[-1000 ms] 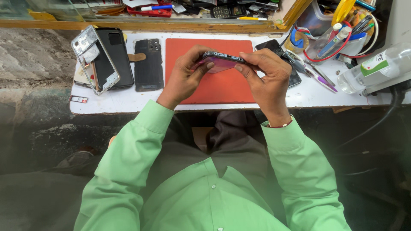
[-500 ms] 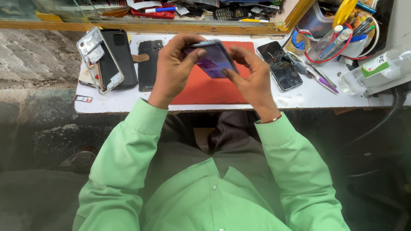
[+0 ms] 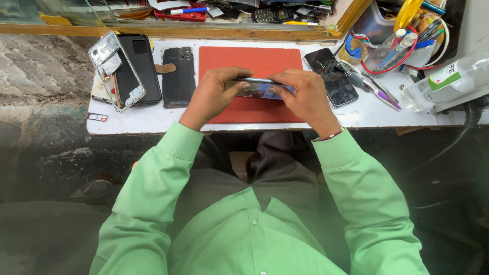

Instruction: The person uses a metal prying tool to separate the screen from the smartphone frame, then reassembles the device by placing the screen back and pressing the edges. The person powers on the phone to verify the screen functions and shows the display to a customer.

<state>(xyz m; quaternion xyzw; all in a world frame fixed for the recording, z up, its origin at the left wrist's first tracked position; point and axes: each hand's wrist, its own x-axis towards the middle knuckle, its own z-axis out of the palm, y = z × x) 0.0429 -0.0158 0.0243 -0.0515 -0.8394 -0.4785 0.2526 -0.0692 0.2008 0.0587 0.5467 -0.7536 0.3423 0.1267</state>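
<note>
Change since earlier frame: phone (image 3: 260, 87) is tilted back from a screen-up pose to an almost edge-on pose; it is lowered slightly and is again held level over the mat, as in the oldest frame.
Phone position: held in the air just above the red mat (image 3: 265, 58), between both hands, clear of the tabletop (image 3: 132, 119).
Long axis: laid left to right, roughly parallel to the near edge of the tabletop; the thin side edge is turned toward the camera.
Left hand (image 3: 214, 94): placed at the left end of the phone; the fingers are closed over that end, thumb on the near side.
Right hand (image 3: 305, 94): placed at the right end; the fingers (image 3: 277, 81) are wrapped over the top edge and clamped on the phone.
Direction from fingers: the phone body is reached inward from each hand, toward the centre line of the mat; neither hand is nearer, as each end is held equally.
Grip contact: the exact fingertip points on the far face are hidden and cannot be told.
Nearby items: a black phone case (image 3: 179, 76) and an opened phone frame (image 3: 114, 69) are laid to the left; two dark phones (image 3: 333, 76) are laid to the right, well apart from the grip.
</note>
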